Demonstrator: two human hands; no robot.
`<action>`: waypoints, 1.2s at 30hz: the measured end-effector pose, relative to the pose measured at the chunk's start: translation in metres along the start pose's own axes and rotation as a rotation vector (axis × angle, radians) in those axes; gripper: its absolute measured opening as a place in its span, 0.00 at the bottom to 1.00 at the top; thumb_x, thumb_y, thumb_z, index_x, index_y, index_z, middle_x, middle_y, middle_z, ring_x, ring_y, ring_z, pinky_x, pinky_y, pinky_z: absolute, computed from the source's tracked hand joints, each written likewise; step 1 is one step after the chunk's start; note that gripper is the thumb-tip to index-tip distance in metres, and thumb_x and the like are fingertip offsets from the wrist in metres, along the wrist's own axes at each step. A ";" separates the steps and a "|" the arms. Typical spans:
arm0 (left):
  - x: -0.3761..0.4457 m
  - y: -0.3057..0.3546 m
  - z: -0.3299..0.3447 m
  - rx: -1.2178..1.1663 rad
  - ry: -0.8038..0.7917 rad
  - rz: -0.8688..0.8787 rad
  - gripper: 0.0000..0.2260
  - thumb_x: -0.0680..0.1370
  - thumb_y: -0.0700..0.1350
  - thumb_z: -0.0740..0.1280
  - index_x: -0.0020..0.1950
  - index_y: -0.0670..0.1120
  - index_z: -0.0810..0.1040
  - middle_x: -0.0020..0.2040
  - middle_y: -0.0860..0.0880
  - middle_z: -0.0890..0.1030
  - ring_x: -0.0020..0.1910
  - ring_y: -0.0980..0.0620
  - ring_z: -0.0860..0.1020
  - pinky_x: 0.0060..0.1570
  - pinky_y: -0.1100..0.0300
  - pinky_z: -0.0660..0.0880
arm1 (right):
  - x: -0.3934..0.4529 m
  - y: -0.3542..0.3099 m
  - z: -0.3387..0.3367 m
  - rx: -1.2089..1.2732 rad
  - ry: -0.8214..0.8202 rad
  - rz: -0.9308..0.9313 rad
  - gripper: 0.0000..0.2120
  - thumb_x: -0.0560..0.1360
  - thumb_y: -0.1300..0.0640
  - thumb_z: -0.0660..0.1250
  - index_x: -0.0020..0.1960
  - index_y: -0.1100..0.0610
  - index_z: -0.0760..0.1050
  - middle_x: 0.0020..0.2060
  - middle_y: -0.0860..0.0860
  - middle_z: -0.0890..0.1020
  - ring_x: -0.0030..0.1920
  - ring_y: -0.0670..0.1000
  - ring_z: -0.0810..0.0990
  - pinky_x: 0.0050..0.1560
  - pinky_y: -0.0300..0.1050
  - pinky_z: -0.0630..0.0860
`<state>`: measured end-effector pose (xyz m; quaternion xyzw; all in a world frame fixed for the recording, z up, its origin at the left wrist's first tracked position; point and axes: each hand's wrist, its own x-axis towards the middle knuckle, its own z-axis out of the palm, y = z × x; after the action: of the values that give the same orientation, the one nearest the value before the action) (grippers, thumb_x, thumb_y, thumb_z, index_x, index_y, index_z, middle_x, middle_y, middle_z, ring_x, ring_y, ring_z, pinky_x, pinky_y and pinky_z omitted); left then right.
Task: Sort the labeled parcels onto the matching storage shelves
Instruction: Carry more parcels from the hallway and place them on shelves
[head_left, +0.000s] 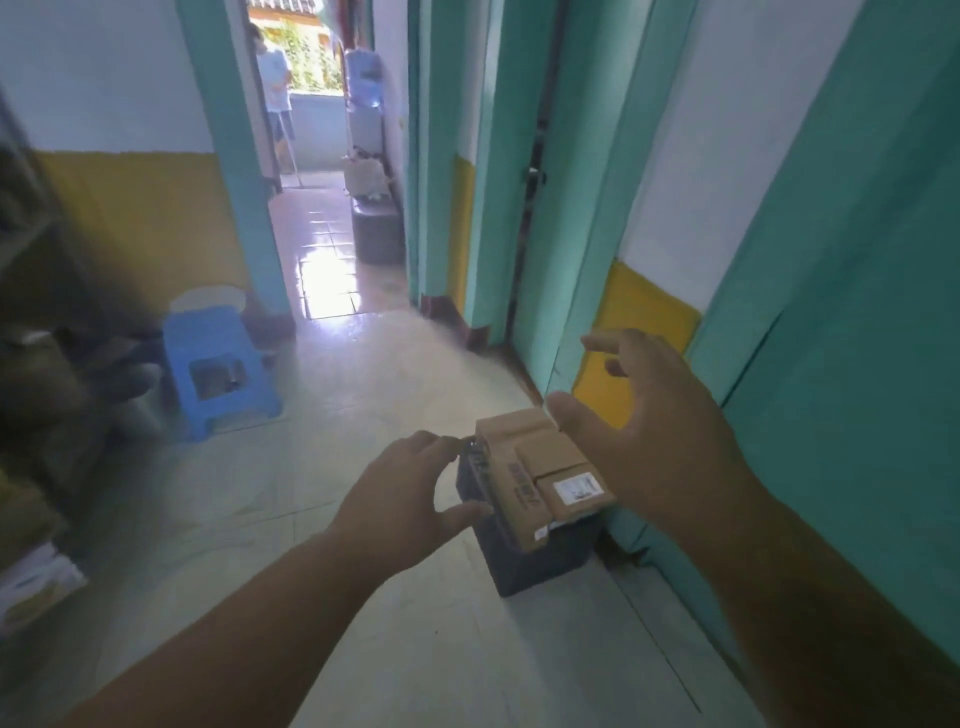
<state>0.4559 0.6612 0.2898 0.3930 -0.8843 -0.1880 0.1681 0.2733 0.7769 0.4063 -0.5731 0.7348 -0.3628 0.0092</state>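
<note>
Left hand (400, 499) and right hand (660, 436) flank stacked parcels (540, 467); fingers spread, holding nothing.

The scene is seen from a single head-worn wide-angle camera, aimed forward and down. The floor (322, 519) is viewed from standing height; a doorway (322, 156) is framed at upper centre.

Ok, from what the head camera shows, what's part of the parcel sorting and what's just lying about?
Part of the job:
cardboard parcels, stacked in the dark crate
dark crate on the floor
left hand and right hand, both open, reaching toward the parcels

Just lying about:
blue stool
water dispenser down the corridor
</note>
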 end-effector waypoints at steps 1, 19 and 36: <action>0.027 -0.004 0.006 -0.008 -0.038 0.017 0.28 0.73 0.64 0.71 0.70 0.58 0.72 0.62 0.56 0.76 0.57 0.56 0.74 0.57 0.60 0.74 | 0.015 0.012 0.005 -0.014 0.020 0.040 0.24 0.74 0.43 0.69 0.68 0.45 0.70 0.59 0.40 0.70 0.62 0.43 0.71 0.54 0.39 0.65; 0.425 -0.120 0.134 -0.007 -0.452 0.111 0.20 0.77 0.55 0.70 0.67 0.57 0.74 0.61 0.58 0.77 0.55 0.57 0.74 0.48 0.67 0.71 | 0.309 0.213 0.139 -0.170 0.024 0.370 0.27 0.76 0.42 0.66 0.72 0.50 0.67 0.65 0.47 0.72 0.62 0.44 0.69 0.57 0.39 0.63; 0.568 -0.264 0.386 -0.050 -0.999 0.180 0.21 0.75 0.58 0.71 0.65 0.53 0.75 0.57 0.55 0.79 0.53 0.54 0.78 0.48 0.55 0.76 | 0.303 0.377 0.416 -0.145 0.023 1.080 0.23 0.77 0.45 0.67 0.69 0.51 0.69 0.63 0.48 0.76 0.56 0.43 0.73 0.42 0.31 0.67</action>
<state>0.0907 0.1443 -0.0847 0.1732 -0.8823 -0.3590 -0.2503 0.0324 0.3322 0.0171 -0.1096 0.9478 -0.2609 0.1467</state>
